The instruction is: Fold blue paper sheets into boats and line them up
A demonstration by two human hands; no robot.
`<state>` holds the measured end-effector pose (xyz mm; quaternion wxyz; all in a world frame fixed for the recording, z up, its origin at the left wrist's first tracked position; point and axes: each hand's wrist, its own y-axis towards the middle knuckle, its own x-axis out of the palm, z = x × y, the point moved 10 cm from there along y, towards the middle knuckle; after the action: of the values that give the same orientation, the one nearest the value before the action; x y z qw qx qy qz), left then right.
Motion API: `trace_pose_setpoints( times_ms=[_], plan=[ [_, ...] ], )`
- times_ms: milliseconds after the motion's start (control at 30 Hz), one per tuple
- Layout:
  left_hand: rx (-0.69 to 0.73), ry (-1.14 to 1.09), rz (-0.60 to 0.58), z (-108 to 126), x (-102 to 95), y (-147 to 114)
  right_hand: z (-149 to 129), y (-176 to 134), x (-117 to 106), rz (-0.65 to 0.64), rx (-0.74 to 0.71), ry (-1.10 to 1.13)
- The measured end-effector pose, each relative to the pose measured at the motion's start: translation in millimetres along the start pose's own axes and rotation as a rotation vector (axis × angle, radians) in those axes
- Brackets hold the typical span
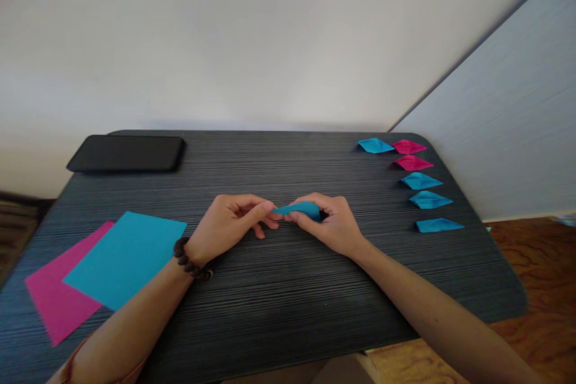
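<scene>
A blue folded paper piece [306, 210] is held between both hands, just above the middle of the dark table. My left hand [238, 216], with a brown bead bracelet [189, 259] on its wrist, pinches the narrow left tip of the paper between thumb and forefinger. My right hand [330, 222] grips the wider right part, its thumb in front and fingers behind. Part of the fold is hidden by the right fingers.
On the left lie a blue paper sheet [128, 258] and a pink paper sheet [54, 300] partly under it. A black phone-like slab [126, 153] rests at the back left. Several folded pieces, such as a blue one [431, 199] and a pink one [413, 163], line the table's right side.
</scene>
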<state>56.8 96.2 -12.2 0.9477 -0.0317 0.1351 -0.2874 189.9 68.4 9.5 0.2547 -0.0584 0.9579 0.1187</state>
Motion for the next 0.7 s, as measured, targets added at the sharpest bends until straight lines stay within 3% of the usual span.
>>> trace_pose_setpoints(
  times_ms=[200, 433, 700],
  plan=[
    [0.002, 0.054, 0.013, 1.1, 0.7, -0.3, 4.0, -0.4, -2.0, 0.028, 0.048, -0.041],
    [-0.008, 0.13, -0.007, -2.0, 2.6, -0.5, -3.2, -0.6, 0.0, 0.018, -0.057, -0.073],
    [0.014, 0.177, -0.002, -0.3, 3.4, -0.4, 1.8, -0.2, 3.1, -0.019, -0.037, -0.084]
  ],
)
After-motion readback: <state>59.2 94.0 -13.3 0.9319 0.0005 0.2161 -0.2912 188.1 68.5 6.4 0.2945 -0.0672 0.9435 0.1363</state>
